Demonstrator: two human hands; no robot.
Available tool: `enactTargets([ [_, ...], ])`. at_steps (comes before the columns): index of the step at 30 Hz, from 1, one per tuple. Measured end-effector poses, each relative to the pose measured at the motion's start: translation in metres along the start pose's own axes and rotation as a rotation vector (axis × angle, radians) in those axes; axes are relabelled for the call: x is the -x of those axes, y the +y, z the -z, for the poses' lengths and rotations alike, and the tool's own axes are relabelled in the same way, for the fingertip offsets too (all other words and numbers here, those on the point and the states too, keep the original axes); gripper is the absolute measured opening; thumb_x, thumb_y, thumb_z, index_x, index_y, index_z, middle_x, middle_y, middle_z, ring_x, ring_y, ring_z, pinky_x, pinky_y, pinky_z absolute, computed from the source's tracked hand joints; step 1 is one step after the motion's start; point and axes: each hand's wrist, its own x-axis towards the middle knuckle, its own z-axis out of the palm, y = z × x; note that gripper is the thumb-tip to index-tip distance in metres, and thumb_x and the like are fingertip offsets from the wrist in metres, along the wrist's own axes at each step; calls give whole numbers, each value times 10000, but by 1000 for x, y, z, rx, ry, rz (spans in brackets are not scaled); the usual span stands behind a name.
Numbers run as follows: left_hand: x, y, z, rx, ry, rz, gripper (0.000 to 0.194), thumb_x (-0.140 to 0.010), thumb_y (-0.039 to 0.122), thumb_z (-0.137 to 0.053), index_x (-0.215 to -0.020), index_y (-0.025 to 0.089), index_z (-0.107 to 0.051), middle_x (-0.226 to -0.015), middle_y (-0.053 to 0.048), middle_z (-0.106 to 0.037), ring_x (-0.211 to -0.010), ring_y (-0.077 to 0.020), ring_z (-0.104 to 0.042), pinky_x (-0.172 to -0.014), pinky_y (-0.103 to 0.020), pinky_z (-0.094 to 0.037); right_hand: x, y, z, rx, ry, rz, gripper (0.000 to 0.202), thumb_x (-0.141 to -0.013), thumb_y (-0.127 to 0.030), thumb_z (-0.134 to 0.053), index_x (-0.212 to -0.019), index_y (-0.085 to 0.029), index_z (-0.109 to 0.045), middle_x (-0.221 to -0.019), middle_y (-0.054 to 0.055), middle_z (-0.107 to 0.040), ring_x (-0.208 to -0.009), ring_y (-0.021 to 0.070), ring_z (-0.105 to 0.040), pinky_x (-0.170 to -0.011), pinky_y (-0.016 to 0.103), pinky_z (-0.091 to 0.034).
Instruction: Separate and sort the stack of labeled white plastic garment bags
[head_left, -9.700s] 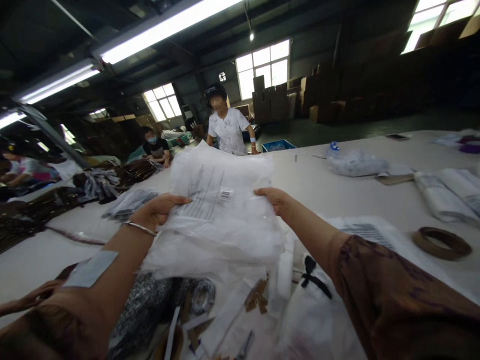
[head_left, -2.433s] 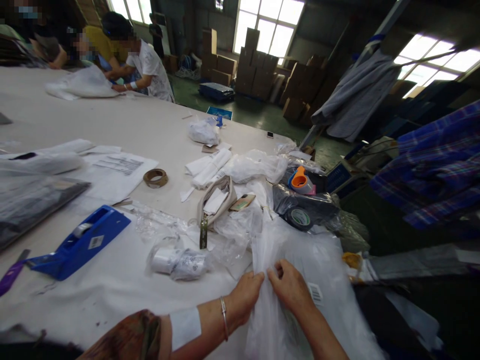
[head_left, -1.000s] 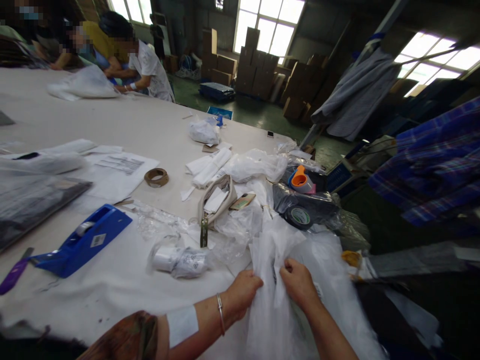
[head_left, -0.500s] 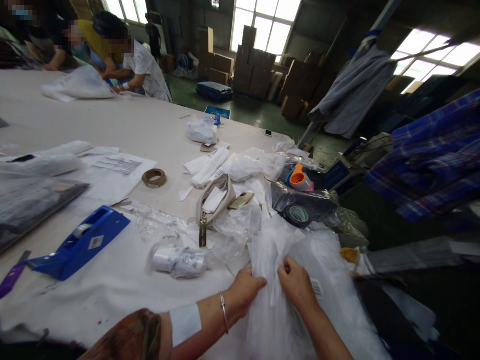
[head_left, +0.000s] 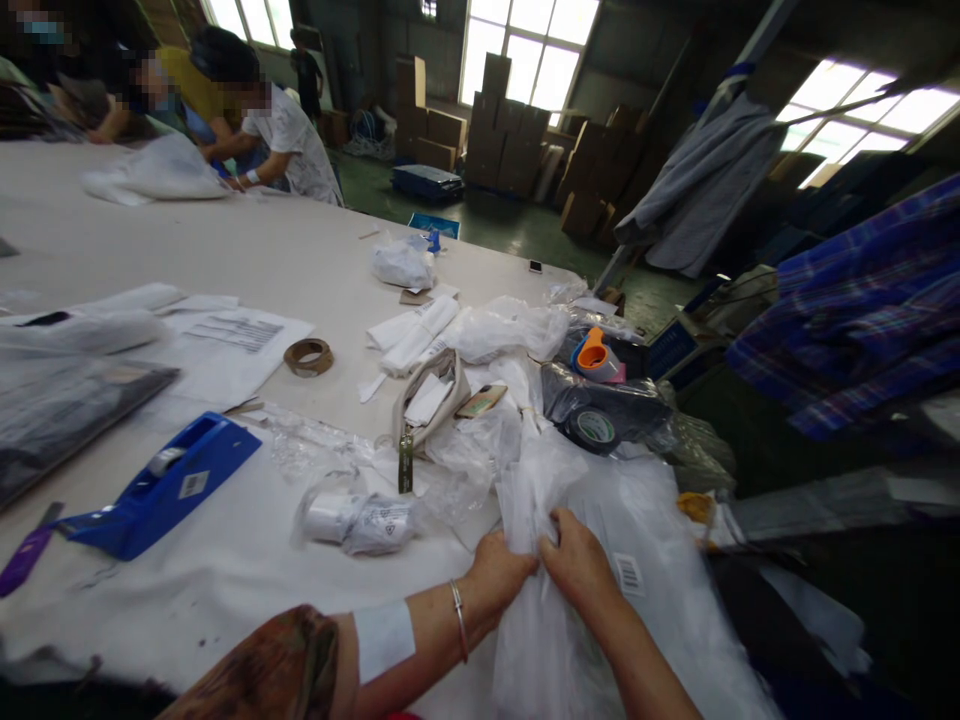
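We have our left hand (head_left: 499, 580) and right hand (head_left: 577, 565) side by side, fingers closed in a pinch on the gathered folds of translucent plastic (head_left: 541, 625), which hangs between them at the counter's near edge; beneath and right of our right hand spread clear bags with a barcode label (head_left: 628, 574); just left lie wrapped rolls (head_left: 360, 522) in crinkled film; straight beyond, a pouch (head_left: 457, 385), a phone (head_left: 481, 401) and crumpled film crowd the counter (head_left: 300, 230), leaving little bare space there; past our right hand sit a black tape roll (head_left: 595, 428) and an orange tape dispenser (head_left: 595, 355); farther left we see a brown tape roll (head_left: 308, 357), a blue tape dispenser (head_left: 161, 490) and a purple cutter (head_left: 28, 550); at the far side a person in white (head_left: 296, 145) leans over a filled white bag (head_left: 169, 170).
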Motion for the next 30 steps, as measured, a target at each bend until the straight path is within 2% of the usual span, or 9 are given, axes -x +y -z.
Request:
enactTargets([
  [5,-8,-4,9,-24,-14,66,441,-606,65,-581,-1036,78,-679,-820,-88,-731,-739,-238,-694,-665,-313,-550,-8,21,7,-278,-12,-30,383,-713,-303,-511,-1034,-133,-635,-935,135,-715,-894,288,-665,-862,405,-488],
  [9,-13,-6,25,-205,27,37,413,-667,141,-633,-1072,63,-631,-1000,-147,-717,-885,-262,-688,-787,-348,-559,-7,33,12,-598,-96,-64,464,-695,-445,-590,-1043,-139,-627,-912,103,-738,-850,268,-690,-790,374,-537],
  [11,-11,-7,34,-419,97,-103,469,-679,191,-679,-1124,68,-597,-1099,-166,-684,-995,-277,-653,-901,-382,-529,-5,37,13,-729,-121,-88,486,-670,-477,-647,-1026,-146,-632,-900,96,-746,-819,266,-694,-773,376,-545],
  [14,3,-2,44,-695,234,-507,581,-718,219,-676,-1263,88,-525,-1257,-186,-592,-1203,-311,-532,-1081,-469,-402,-3,41,11,-879,-132,-126,479,-646,-486,-710,-992,-160,-650,-874,80,-750,-781,259,-694,-751,371,-543],
  [17,17,7,40,-823,164,-827,428,-806,222,-603,-1226,146,-568,-1201,-162,-602,-1161,-285,-536,-1050,-451,-410,-3,43,10,-972,-137,-153,468,-624,-481,-755,-956,-164,-665,-842,66,-748,-757,253,-690,-731,363,-537],
  [20,14,14,21,-789,4,-702,304,-829,312,-620,-1090,157,-622,-973,-109,-649,-849,-208,-602,-828,-348,-488,-3,44,11,-1021,-143,-164,452,-628,-463,-770,-949,-162,-666,-834,57,-747,-744,238,-684,-714,342,-528],
  [24,-17,18,-14,-639,22,-354,426,-759,451,-693,-1030,128,-630,-878,-76,-676,-765,-189,-605,-704,-287,-460,-2,40,12,-1031,-155,-168,419,-648,-430,-767,-951,-160,-665,-818,49,-747,-711,214,-672,-680,311,-507],
  [27,-37,16,-27,-571,59,-260,272,-768,370,-674,-897,133,-642,-792,-50,-679,-729,-173,-591,-640,-251,-415,-1,39,12,-1025,-157,-168,409,-644,-428,-758,-936,-154,-672,-803,52,-744,-720,222,-674,-686,315,-506],
  [30,-45,15,-22,-576,79,-211,124,-782,235,-614,-834,129,-651,-755,-44,-667,-703,-165,-582,-618,-244,-394,-1,42,15,-1011,-131,-176,398,-630,-409,-748,-931,-157,-679,-790,43,-742,-722,229,-676,-681,317,-507],
])
